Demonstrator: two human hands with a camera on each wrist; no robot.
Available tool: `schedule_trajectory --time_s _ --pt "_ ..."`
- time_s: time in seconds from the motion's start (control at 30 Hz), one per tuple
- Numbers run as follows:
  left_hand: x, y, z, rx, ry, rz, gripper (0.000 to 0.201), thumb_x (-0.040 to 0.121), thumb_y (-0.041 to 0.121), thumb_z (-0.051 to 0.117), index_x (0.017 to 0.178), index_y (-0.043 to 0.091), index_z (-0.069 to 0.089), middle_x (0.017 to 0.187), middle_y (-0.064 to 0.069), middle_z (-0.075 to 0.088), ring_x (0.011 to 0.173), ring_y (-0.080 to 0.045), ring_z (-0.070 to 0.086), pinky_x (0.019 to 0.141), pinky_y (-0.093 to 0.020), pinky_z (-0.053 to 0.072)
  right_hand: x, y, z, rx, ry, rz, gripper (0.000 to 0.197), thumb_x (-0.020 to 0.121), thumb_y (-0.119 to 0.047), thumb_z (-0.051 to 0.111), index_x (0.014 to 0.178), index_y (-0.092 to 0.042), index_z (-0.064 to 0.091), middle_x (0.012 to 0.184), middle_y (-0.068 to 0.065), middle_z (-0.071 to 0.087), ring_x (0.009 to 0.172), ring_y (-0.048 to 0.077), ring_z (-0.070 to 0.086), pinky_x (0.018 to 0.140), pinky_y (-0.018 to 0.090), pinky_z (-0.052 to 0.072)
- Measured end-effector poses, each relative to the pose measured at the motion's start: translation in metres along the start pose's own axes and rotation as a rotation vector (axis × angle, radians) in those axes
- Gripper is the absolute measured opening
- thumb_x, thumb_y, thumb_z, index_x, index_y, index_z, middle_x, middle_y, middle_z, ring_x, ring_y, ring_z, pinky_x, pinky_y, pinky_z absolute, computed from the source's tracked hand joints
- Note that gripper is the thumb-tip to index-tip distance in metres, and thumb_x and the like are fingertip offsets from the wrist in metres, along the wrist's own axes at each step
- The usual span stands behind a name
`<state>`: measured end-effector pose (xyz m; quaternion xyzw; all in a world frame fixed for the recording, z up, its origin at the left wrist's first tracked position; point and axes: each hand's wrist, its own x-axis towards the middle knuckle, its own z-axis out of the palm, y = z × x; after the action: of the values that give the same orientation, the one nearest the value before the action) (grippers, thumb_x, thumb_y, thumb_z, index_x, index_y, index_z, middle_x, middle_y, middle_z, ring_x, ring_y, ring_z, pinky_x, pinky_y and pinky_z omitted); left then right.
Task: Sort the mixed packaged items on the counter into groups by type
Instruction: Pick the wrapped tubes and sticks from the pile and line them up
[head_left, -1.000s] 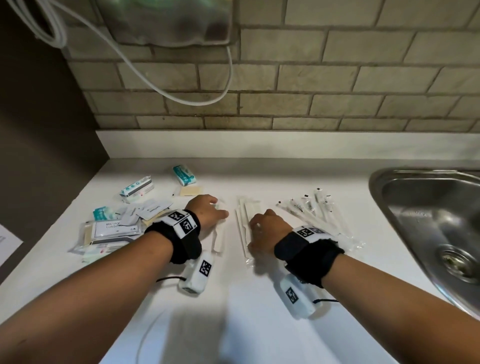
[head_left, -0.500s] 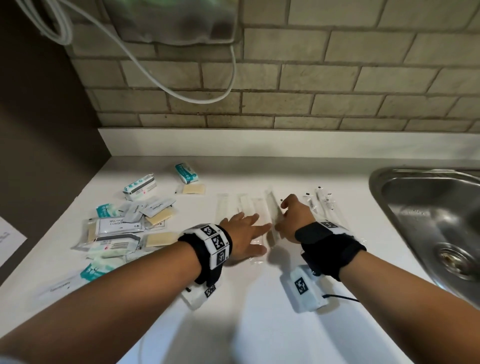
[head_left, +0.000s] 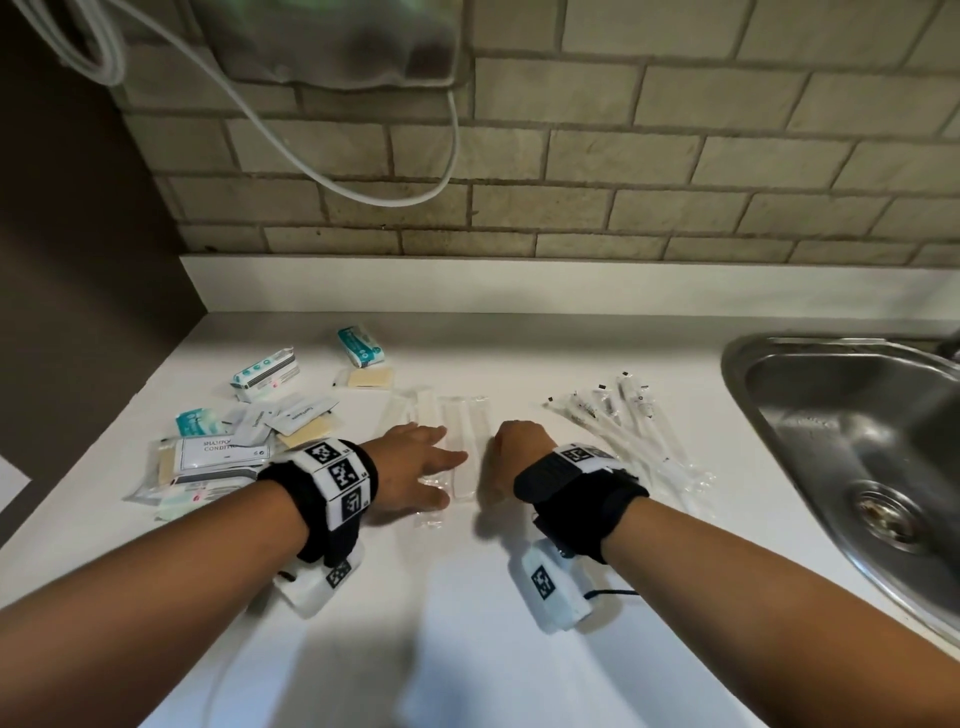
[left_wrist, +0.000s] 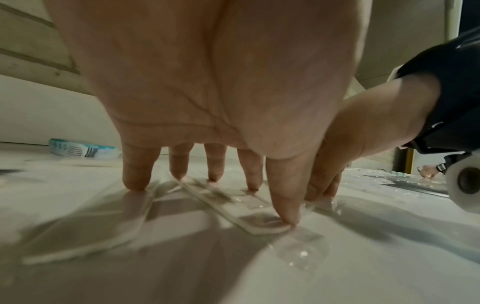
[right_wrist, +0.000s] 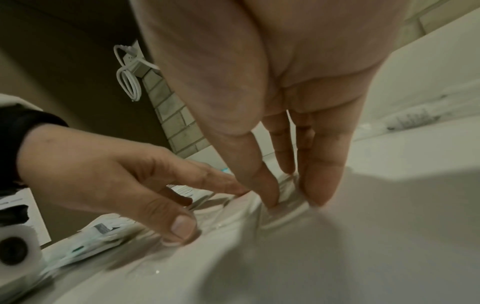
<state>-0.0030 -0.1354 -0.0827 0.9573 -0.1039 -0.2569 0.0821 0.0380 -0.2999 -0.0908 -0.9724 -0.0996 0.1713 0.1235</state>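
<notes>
Several long white strips in clear wrappers (head_left: 462, 431) lie side by side in the middle of the white counter (head_left: 467, 623). My left hand (head_left: 434, 460) lies flat on their near left part. In the left wrist view its straight fingertips (left_wrist: 285, 214) press on the wrappers (left_wrist: 249, 216). My right hand (head_left: 511, 452) stands at the strips' right edge, and its straight fingers (right_wrist: 319, 185) touch the wrapper (right_wrist: 280, 218) from above. Neither hand grips anything. Wrapped toothbrushes (head_left: 623, 431) lie grouped to the right. A mixed pile of sachets (head_left: 218, 452) lies to the left.
Two teal packets (head_left: 361, 345) (head_left: 265, 369) and a beige pad packet (head_left: 369, 378) lie behind the pile. A steel sink (head_left: 852, 452) takes up the right side. A brown wall (head_left: 78, 260) borders the left. A white cable (head_left: 337, 182) hangs on the brick wall behind.
My left hand came over from beside the sachet pile onto the wrapped strips. The right hand stayed at their right side. The strips now lie closer together and parallel.
</notes>
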Motion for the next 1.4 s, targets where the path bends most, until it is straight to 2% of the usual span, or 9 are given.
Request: schedule_trajectory --time_s 0.1,0.27,0.37,0.63,0.8,0.97,1.1,1.27,1.4 --pt "-0.001 -0.001 -0.002 -0.011 0.027 0.003 0.069 0.090 0.045 0.059 0.150 0.036 0.027 0.162 -0.003 0.009 0.149 -0.025 0.005 0.117 -0.039 0.012 -0.001 -0.008 0.003 -0.012 -0.056 -0.043 0.027 0.068 -0.019 0.072 0.092 -0.008 0.066 0.090 0.008 0.068 0.087 0.028 0.069 0.067 0.025 0.050" --pt "-0.003 0.022 -0.020 -0.008 0.181 -0.048 0.044 0.086 0.041 0.060 0.130 0.033 0.056 0.141 0.001 0.045 0.131 -0.023 0.037 0.107 -0.036 0.034 -0.015 0.016 -0.025 0.157 -0.084 -0.070 0.044 0.077 -0.026 0.074 0.118 -0.016 0.066 0.117 0.003 0.068 0.110 0.022 0.062 0.092 0.026 0.049" --pt "0.011 0.049 -0.038 -0.048 0.285 -0.029 0.029 0.088 0.040 0.057 0.116 0.034 0.063 0.127 0.003 0.051 0.120 -0.022 0.041 0.099 -0.037 0.036 -0.027 0.051 -0.056 0.260 0.032 -0.037 0.036 0.083 -0.031 0.069 0.117 -0.019 0.065 0.115 0.003 0.068 0.107 0.019 0.063 0.088 0.024 0.047" --pt "0.079 0.151 -0.047 -0.098 0.281 0.271 0.046 0.092 0.029 0.056 0.138 0.027 0.049 0.127 -0.005 0.054 0.118 -0.026 0.052 0.099 -0.035 0.042 -0.028 0.152 -0.114 0.083 0.089 0.240 0.039 0.094 -0.030 0.054 0.124 -0.007 0.062 0.132 0.011 0.059 0.122 0.028 0.055 0.102 0.031 0.044" --pt "0.100 0.189 -0.029 0.110 0.160 0.276 0.063 0.092 0.037 0.055 0.148 0.042 0.026 0.134 -0.003 0.045 0.124 -0.028 0.037 0.096 -0.041 0.039 -0.010 0.178 -0.102 0.123 -0.060 0.278 0.028 0.088 -0.023 0.061 0.106 -0.004 0.067 0.087 0.011 0.070 0.063 0.022 0.064 0.065 0.031 0.055" --pt "0.110 0.183 -0.027 0.158 0.259 0.383 0.034 0.088 0.024 0.059 0.121 0.029 0.065 0.121 0.001 0.061 0.107 -0.021 0.053 0.084 -0.021 0.025 0.005 0.190 -0.096 0.143 -0.050 0.206 0.024 0.083 -0.026 0.068 0.098 -0.008 0.072 0.091 0.011 0.071 0.079 0.022 0.060 0.073 0.028 0.049" --pt "0.106 0.159 -0.030 -0.081 0.295 0.359 0.029 0.079 0.013 0.063 0.100 0.032 0.071 0.111 0.009 0.060 0.109 -0.015 0.051 0.099 -0.032 0.040 0.015 0.196 -0.102 0.295 0.012 0.198 0.020 0.082 -0.010 0.062 0.065 -0.013 0.053 0.076 0.012 0.062 0.071 0.028 0.061 0.068 0.038 0.056" --pt "0.090 0.134 -0.043 -0.187 0.445 0.380 0.031 0.074 0.000 0.065 0.093 0.024 0.072 0.104 0.007 0.062 0.100 -0.009 0.057 0.094 -0.028 0.044 0.023 0.199 -0.114 0.131 0.253 0.157 0.017 0.080 -0.021 0.064 0.090 -0.011 0.055 0.094 0.010 0.064 0.081 0.028 0.057 0.066 0.031 0.044" --pt "0.078 0.123 -0.049 -0.213 0.551 0.408 0.026 0.073 -0.003 0.066 0.091 0.014 0.074 0.098 0.000 0.067 0.093 -0.017 0.062 0.085 -0.034 0.050 0.025 0.202 -0.096 0.047 0.215 0.179 0.030 0.082 -0.020 0.062 0.109 -0.008 0.057 0.107 0.011 0.064 0.094 0.030 0.063 0.069 0.027 0.043"
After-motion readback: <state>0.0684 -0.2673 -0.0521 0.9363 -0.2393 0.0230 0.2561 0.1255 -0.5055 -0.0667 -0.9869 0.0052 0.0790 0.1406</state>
